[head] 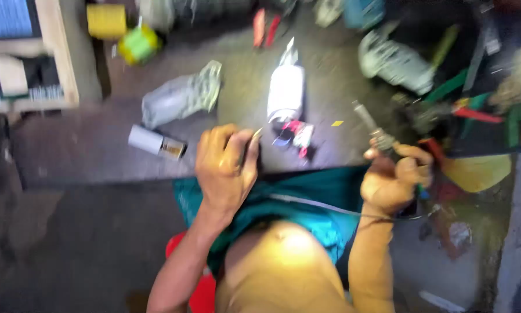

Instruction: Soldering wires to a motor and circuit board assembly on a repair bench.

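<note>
A white cylinder with a brass end (155, 142) lies left of the left hand (224, 168), whose fingers (237, 152) pinch a thin pointed metal piece (256, 134). Just beyond those fingertips sit a small red-and-white part (295, 137) and a white canister (286, 93). Further right, the right hand (395, 177) closes around a soldering iron (372, 128), tip angled up-left, its cord (324, 207) trailing back below the fist.

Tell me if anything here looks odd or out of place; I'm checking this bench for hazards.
The bench is cluttered: tools lie heaped at the right, and a crumpled bag lies loose. The right hand holds an iron-like tool whose cord trails across the lap. The left hand pinches something thin. Blur hides any damage.
</note>
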